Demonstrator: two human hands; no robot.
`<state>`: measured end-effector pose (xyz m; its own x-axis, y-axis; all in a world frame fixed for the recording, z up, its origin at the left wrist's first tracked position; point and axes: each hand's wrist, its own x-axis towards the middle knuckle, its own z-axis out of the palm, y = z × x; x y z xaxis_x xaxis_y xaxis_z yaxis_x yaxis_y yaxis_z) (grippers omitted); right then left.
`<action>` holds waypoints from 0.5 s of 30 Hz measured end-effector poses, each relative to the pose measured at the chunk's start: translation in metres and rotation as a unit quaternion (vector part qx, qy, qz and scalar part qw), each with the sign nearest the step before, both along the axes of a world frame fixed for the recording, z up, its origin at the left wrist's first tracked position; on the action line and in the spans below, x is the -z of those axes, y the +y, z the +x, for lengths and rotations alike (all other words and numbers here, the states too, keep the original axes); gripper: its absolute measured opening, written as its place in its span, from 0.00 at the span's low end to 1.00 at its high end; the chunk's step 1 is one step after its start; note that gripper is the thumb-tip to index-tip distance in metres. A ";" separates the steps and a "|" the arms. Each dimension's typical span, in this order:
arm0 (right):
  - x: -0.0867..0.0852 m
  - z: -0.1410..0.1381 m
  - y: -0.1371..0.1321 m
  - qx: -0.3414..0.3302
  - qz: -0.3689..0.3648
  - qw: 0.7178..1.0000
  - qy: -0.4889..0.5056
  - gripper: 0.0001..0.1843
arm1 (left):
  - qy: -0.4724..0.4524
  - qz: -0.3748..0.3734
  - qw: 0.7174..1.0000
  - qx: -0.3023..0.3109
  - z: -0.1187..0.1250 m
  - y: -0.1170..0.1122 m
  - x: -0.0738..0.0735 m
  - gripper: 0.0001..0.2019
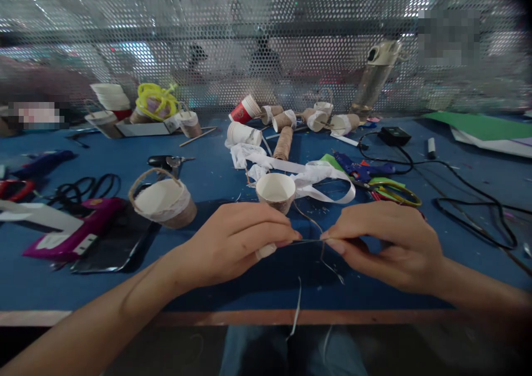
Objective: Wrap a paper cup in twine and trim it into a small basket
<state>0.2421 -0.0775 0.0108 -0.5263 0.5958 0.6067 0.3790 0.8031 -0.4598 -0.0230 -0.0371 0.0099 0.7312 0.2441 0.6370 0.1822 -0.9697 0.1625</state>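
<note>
My left hand (245, 234) is closed in a pinch on a thin string (307, 240), which runs taut across to my right hand (386, 243). The right fingertips pinch the string's other end. A loose brown tail (330, 268) dangles below them, and a strand rises toward the paper cup. Just beyond my left fingers stands that twine-wrapped paper cup (276, 190), its mouth facing up. A small pale piece (266, 250) shows under my left fingers; I cannot make out what it is. Farther left is a small cup basket (164, 198) with a twine handle and white trim.
White ribbon (328, 179) and a twine roll (283, 143) lie behind the cup. Scissors (394, 192), a blue glue gun (361, 168) and a black cable (477, 198) are at right. A phone (114, 248) lies at left. Several wrapped cups (316, 119) line the back.
</note>
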 end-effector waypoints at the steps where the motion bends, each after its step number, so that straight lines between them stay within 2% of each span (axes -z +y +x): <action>1: 0.000 0.000 0.000 -0.006 -0.003 1.000 0.001 0.06 | -0.002 -0.026 1.000 0.013 0.001 0.001 0.000 0.08; 3: -0.001 0.001 0.000 -0.013 -0.009 1.000 0.005 0.06 | -0.010 -0.074 0.996 0.049 0.001 0.002 -0.001 0.08; 5: -0.002 0.001 -0.001 -0.012 -0.022 1.000 0.008 0.06 | -0.014 -0.090 0.994 0.063 0.002 0.002 0.000 0.08; 7: -0.003 0.000 -0.001 -0.009 -0.041 0.999 0.013 0.05 | -0.016 -0.061 0.997 0.049 0.002 0.001 0.001 0.07; 12: -0.003 -0.001 -0.001 0.012 -0.080 0.997 0.016 0.05 | 0.002 0.063 0.998 -0.017 0.001 -0.002 0.001 0.07; 15: -0.004 -0.002 0.000 0.022 -0.092 0.995 0.012 0.07 | 0.016 0.085 0.996 -0.033 0.000 -0.002 0.000 0.08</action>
<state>0.2401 -0.0777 0.0145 -0.4841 0.7205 0.4965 0.4001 0.6869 -0.6067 -0.0229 -0.0387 0.0096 0.7382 0.1822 0.6496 0.2485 -0.9686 -0.0107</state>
